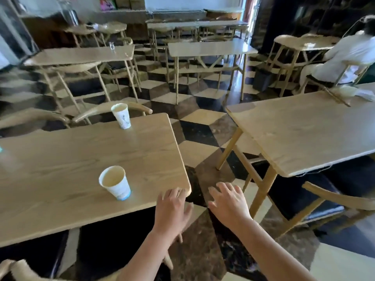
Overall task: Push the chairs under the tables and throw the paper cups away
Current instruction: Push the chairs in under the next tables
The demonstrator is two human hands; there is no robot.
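Two white paper cups stand on the wooden table (60, 169) to my left: a near cup (115, 182) close to the front right corner and a far cup (121, 116) by the back edge. My left hand (172, 209) hovers open over that table's near right corner, fingers spread, holding nothing. My right hand (228, 199) is open in the aisle just right of it, above the floor. A chair (109, 111) stands behind the far cup. Another chair (341, 199) sits partly under the right table (304, 134).
A chair back (22, 269) shows at the bottom left under my arms. More wooden tables and chairs fill the room beyond. A person in white (345, 57) sits at the far right. The checkered floor aisle (203, 138) runs between the two near tables.
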